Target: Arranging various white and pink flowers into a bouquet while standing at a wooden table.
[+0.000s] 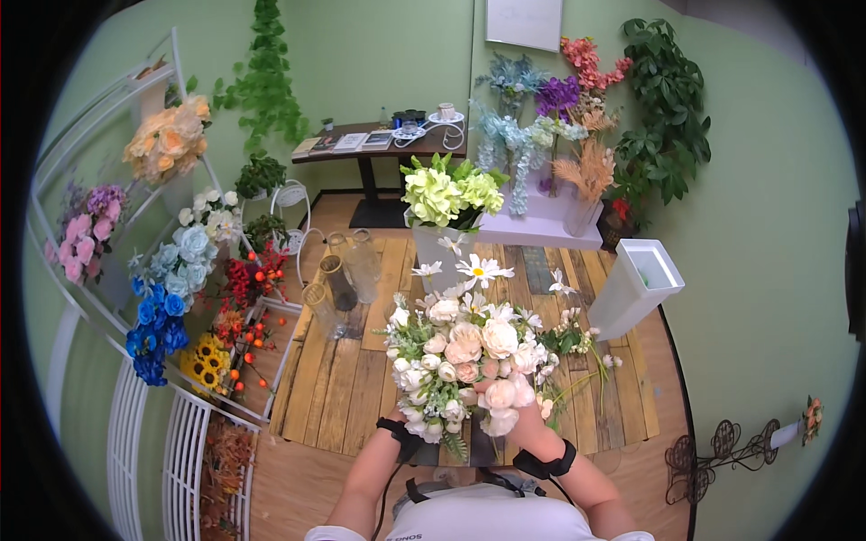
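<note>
A full bouquet of white and blush artificial flowers (467, 351) stands over the near part of the plank-topped table, right before me. It has roses, small buds, green sprigs and a few taller white daisies (483, 270). My left hand (404, 414) reaches in under its left side and is mostly hidden by blooms. On the right side my right hand (524, 414) is among the pale roses, its fingers largely covered. What either hand grips cannot be seen. Loose stems with small white blossoms (575, 338) lie on the table to the right of the bouquet.
Several glass vases (340, 284) stand at the table's left. A white vase of green hydrangeas (433, 250) is at the back, and a tall frosted vase (629, 297) at the right edge. A white metal rack (186, 460) with flowers stands left of the table.
</note>
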Demonstrator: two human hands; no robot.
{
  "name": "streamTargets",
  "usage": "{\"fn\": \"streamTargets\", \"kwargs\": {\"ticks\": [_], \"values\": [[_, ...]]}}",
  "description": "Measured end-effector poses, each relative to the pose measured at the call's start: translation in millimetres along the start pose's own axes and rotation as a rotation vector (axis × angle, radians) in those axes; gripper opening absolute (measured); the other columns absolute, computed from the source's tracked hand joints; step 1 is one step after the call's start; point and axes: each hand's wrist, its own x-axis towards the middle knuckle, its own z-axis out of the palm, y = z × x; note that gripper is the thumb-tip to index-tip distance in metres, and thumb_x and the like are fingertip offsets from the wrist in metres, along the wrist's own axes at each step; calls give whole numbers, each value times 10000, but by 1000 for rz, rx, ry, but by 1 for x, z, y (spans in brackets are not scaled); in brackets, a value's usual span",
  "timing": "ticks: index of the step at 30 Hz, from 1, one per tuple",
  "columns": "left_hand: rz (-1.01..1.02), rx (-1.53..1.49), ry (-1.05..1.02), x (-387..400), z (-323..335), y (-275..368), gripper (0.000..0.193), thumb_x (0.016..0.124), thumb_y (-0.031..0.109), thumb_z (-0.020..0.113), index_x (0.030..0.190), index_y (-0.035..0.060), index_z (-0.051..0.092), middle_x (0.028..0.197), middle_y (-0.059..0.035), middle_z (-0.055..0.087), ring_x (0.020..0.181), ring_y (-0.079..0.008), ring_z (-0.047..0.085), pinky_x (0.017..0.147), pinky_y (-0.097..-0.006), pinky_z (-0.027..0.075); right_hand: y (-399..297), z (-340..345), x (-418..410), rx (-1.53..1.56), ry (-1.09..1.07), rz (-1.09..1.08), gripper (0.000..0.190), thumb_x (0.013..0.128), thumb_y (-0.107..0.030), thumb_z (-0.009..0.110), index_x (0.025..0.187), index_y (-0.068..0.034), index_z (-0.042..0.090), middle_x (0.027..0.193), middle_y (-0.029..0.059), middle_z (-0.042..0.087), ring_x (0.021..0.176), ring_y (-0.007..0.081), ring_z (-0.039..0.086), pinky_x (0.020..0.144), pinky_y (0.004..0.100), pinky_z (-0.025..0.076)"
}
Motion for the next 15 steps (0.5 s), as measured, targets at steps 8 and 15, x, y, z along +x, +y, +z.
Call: {"fn": "streamTargets", "kwargs": {"ticks": [8, 15], "values": [[-14, 6, -53, 7, 8, 5, 491, 738, 134, 677, 1168, -9, 488, 1146, -184, 530, 1063, -333, 515, 903, -402, 414, 5, 18, 19, -340, 117, -114, 328, 680, -7, 641, 1003, -63, 633, 858, 107, 595, 822, 306, 541, 707, 386, 442], [-21, 9, -77, 3, 8, 5, 488, 737, 135, 678, 1165, -8, 492, 1143, -182, 534, 1062, -332, 517, 903, -401, 415, 16, 14, 6, -312, 123, -43, 505, 618, -95, 747, 1078, -51, 544, 1038, 156, 530, 953, 334, 495, 811, 404, 413]]}}
